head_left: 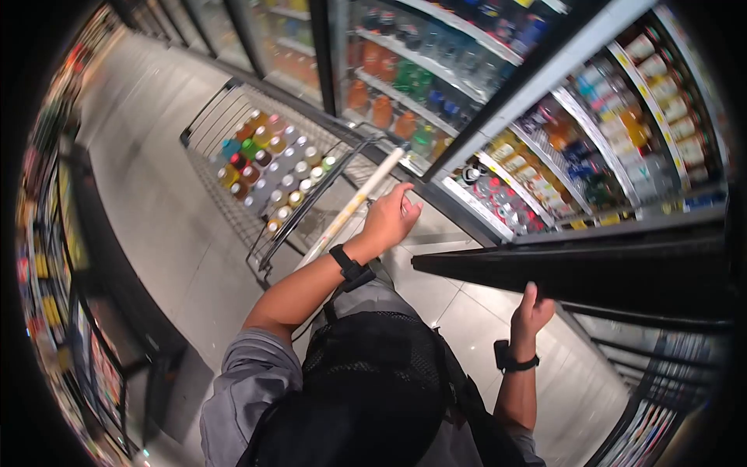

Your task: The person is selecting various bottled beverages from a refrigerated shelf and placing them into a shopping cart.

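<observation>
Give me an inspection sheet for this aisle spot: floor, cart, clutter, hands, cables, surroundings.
Surface: tiled floor, glossy.
Job's things: cart loaded with bottles; fridge door swung open.
Clutter: nothing seen.
Grips: left hand closed on cart handle; right hand holding the door's edge.
Cables: nothing seen.
Surroundings: drink shelves inside the fridge; stocked shelves opposite.

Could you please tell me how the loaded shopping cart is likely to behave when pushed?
Probably heavy to start, since the cart holds many bottles. It should roll easily on the smooth tiled floor. Upright bottles may tip.
</observation>
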Demonstrator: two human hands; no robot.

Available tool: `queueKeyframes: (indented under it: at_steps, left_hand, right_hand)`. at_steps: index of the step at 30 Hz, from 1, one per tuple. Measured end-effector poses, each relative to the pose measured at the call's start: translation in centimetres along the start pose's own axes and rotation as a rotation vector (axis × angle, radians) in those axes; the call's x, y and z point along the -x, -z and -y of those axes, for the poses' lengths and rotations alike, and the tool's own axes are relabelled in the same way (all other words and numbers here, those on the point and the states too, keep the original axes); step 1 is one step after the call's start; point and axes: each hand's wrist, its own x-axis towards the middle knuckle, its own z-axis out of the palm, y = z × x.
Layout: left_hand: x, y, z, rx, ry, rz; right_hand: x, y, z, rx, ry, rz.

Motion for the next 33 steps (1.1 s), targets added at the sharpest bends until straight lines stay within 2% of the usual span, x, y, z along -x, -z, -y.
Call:
queueKeyframes:
  at_steps: [2, 4, 6, 8, 9, 10, 12, 13, 15, 16, 20, 25, 27, 29, 33]
  left_hand:
    - [-0.1, 4.2, 1.9, -0.045, -0.024, -0.158]
    - [0.1, 7.7, 3.7, -0.088, -0.001, -0.277]
    - [-0.6, 11.0, 5.5, -0.118, 0.126, -0.354]
    - [-2.1, 13.9, 9.8, -0.211, 0.165, -0.410]
    - [-3.0, 15.8, 12.4, -0.290, 0.236, -0.408]
    - [-3.5, 17.2, 15.5, -0.362, 0.313, -0.400]
    - [-4.3, 20.7, 21.1, -0.493, 0.507, -0.327]
    - [-4.5, 22.4, 23.6, -0.499, 0.523, -0.330]
    - [-4.9, 25.0, 28.4, -0.489, 0.731, -0.289]
    - [-4.5, 25.6, 30.7, -0.490, 0.741, -0.284]
    - [-4.3, 25.1, 38.6, -0.521, 0.867, -0.058]
    - [-4.2, 22.4, 42.4, -0.550, 0.885, 0.216]
    - [-3.9, 20.8, 44.7, -0.561, 0.932, 0.235]
    - [-4.9, 19.8, 42.6, -0.587, 1.071, 0.234]
    - [-3.7, 18.4, 45.4, -0.566, 1.017, 0.150]
  right_hand:
    - [-3.6, -4.2, 0.6, -0.020, 0.004, 0.007]
    - [-7.7, -7.0, 0.8, 0.036, -0.092, 0.076]
    - [-12.2, -10.7, 0.2, 0.028, 0.028, 0.004]
    - [-16.7, -13.8, 0.3, 0.064, 0.013, -0.033]
    - [-19.1, -15.4, -0.4, 0.064, 0.095, -0.074]
    - [-21.1, -16.3, -0.5, 0.133, 0.036, -0.101]
    - [-24.6, -18.2, -1.1, 0.200, 0.051, -0.168]
    - [-26.8, -18.6, -2.6, 0.236, 0.038, -0.169]
    - [-28.9, -19.8, -2.9, 0.246, -0.044, -0.163]
    - [-29.4, -20.3, -2.9, 0.228, 0.027, -0.196]
    - [-31.1, -21.2, -4.0, 0.170, -0.084, -0.216]
    - [-31.7, -22.6, -3.2, 0.086, -0.102, -0.262]
    - [-32.1, -22.7, -3.5, 0.104, -0.108, -0.277]
    - [-32.3, -22.8, -3.5, 0.112, -0.110, -0.293]
    - [-32.3, -22.5, -3.8, 0.142, -0.119, -0.299]
